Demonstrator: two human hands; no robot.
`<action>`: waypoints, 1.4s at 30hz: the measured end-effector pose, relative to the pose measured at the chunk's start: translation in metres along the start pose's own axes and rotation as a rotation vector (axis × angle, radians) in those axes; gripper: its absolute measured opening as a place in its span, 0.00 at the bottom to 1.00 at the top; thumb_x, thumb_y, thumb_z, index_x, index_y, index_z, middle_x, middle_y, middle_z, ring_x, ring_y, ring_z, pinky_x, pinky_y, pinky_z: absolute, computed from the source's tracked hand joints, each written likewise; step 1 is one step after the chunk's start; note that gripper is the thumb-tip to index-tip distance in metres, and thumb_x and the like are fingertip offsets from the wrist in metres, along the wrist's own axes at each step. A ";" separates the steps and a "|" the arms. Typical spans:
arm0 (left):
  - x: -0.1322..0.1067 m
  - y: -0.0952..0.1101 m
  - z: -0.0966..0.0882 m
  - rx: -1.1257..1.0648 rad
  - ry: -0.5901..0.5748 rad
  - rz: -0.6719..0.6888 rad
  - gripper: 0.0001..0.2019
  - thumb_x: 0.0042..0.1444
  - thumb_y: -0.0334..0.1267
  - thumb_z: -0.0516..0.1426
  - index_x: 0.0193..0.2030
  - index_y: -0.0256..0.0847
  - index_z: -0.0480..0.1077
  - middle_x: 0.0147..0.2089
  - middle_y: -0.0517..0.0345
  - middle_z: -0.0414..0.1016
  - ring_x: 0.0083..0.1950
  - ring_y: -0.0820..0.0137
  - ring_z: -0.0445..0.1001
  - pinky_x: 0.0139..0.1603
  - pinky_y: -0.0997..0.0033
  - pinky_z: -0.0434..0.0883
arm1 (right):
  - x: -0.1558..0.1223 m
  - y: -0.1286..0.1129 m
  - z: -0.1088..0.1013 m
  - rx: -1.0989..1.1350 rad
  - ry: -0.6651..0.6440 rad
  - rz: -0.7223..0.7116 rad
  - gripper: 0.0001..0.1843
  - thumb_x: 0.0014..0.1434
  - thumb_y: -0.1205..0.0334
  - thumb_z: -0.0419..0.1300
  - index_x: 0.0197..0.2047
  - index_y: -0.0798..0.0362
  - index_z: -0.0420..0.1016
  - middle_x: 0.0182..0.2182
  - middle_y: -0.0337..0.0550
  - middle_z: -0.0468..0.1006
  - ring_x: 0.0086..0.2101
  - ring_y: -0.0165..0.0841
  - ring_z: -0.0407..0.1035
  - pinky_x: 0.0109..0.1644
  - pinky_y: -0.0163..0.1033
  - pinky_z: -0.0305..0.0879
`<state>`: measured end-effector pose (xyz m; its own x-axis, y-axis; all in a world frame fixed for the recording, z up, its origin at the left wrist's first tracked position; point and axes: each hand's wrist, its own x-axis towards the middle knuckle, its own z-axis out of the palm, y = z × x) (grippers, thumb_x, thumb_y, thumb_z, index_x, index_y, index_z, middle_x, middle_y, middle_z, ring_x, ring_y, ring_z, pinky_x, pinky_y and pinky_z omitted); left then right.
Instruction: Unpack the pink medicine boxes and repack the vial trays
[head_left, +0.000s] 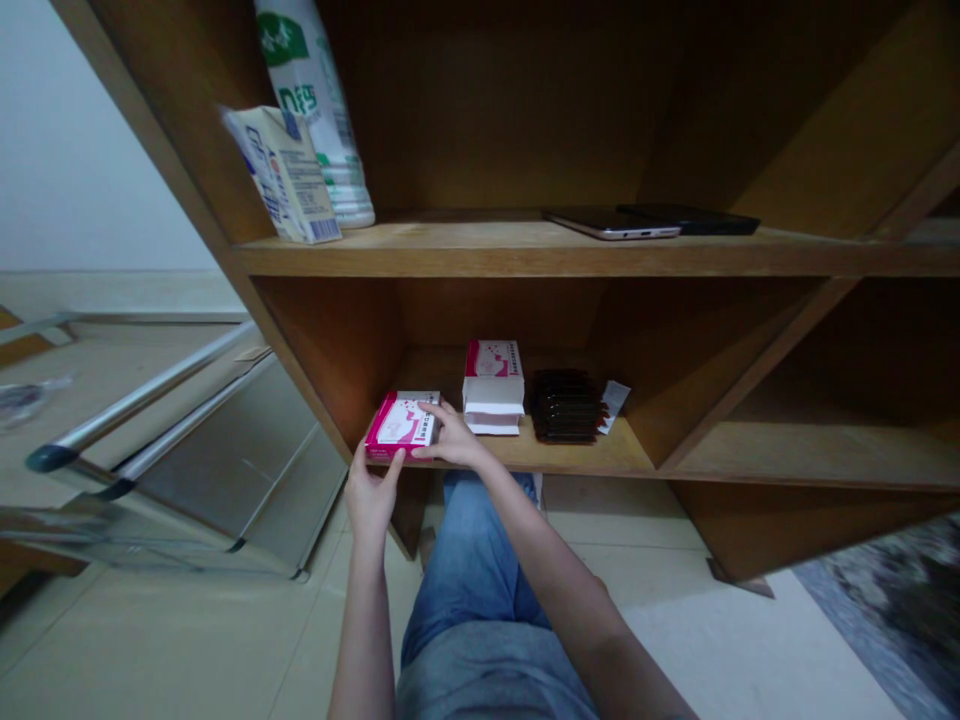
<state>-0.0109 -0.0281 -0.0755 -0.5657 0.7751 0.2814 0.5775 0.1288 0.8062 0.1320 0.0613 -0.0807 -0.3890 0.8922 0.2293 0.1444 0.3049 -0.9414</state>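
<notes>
A small pink-and-white carton (401,424) lies flat at the left end of the lower shelf, close to its front edge. My left hand (373,494) grips its near left corner, thumb at the front face. From the right, my right hand (455,437) holds the same carton, with the thumb at its front edge and fingers over the right side. A second pink-and-white box (493,385) stands just right of my right hand, its white end flap open toward me. Beside that is a row of dark brown sachets (568,406), with a white slip (615,405) at its right.
On the upper shelf (450,258) stand a white-and-green bottle (330,120) and a drink carton (289,180); a phone (611,224) and a dark flat object (697,218) lie rightward. A metal-framed rack (210,440) is at left. Wooden dividers bound the compartment.
</notes>
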 end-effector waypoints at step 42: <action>-0.089 0.135 0.116 -0.955 -0.936 -0.444 0.17 0.56 0.46 0.55 0.48 0.37 0.67 0.34 0.54 0.78 0.23 0.80 0.71 0.24 0.83 0.66 | -0.132 -0.013 -0.191 0.152 0.835 0.307 0.35 0.46 0.39 0.61 0.50 0.55 0.69 0.25 0.36 0.72 0.15 0.21 0.58 0.16 0.28 0.61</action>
<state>0.1856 -0.0078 -0.0522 0.2208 0.9486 -0.2268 -0.3736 0.2971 0.8787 0.3555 0.0035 -0.0514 0.4431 0.8964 0.0115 -0.0117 0.0187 -0.9998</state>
